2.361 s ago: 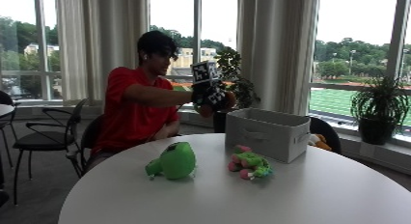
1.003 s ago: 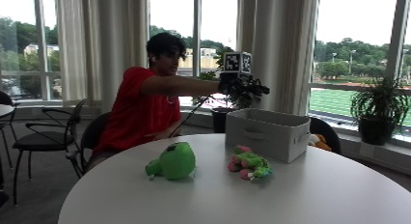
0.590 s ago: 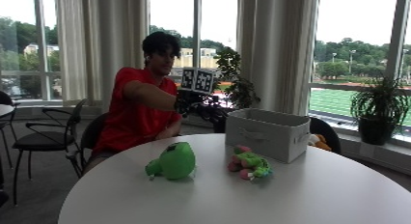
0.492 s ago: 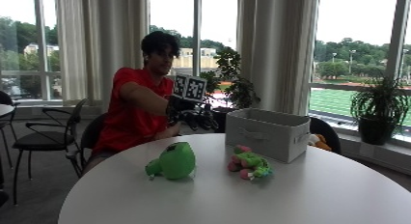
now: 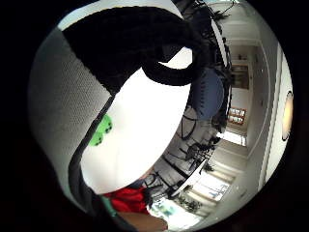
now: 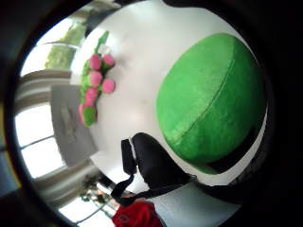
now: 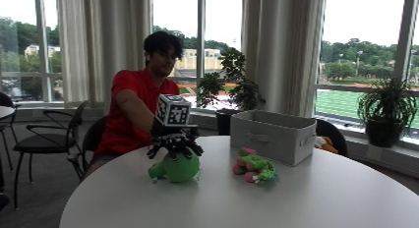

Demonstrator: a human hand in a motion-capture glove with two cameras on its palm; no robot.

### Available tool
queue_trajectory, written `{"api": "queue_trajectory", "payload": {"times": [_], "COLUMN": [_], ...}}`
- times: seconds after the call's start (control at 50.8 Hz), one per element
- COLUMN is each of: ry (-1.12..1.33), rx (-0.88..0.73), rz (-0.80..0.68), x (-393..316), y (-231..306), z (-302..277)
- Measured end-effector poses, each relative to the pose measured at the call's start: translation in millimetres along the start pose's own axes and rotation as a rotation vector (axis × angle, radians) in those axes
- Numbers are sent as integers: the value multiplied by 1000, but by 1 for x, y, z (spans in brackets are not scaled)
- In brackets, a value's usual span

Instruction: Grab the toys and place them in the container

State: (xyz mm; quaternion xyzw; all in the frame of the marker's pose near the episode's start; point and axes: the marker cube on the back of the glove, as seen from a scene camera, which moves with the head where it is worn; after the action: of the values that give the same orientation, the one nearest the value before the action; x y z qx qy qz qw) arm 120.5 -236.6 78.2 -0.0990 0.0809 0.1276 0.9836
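- The white round worktop (image 7: pixel 340 198) is carrying everything: one container and two toys that I am counting on it, with nothing visibly inside the container from this angle, so you are sitting at the start of the job as far as the views show.
- The grey fabric container (image 7: pixel 272 135) is standing at the far side of the worktop, right of centre, its open top facing up; its inside is hidden from here, so I cannot tell whether anything is already in it.
- The round green toy (image 7: pixel 177 167) is resting on the worktop left of the container and well apart from it; in the thumb side palm view it is filling much of the picture (image 6: pixel 210 101), so your palm is hanging close over it.
- Your gloved right hand (image 7: pixel 174 143) is spreading its fingers wide just above that green toy, not curling round it, so I am judging the grasp not yet made.
- The green and pink toy (image 7: pixel 254 168) is lying near the container's front, right of the round one and untouched.
- Both toys are waiting to be lifted and dropped in.
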Motion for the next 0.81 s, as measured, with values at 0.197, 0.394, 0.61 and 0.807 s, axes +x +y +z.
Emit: {"api": "queue_trajectory", "payload": {"times": [0.197,0.394,0.61,0.807], "ry": [-109,-111,-85,-69], "rx": [-63,-120,-164,-188], "rz": [-66,-89,-113,-133], "x": [-13,-20,-18,-18], "y": [1,-3,-4,-4], "z": [27,38,40,40]}}
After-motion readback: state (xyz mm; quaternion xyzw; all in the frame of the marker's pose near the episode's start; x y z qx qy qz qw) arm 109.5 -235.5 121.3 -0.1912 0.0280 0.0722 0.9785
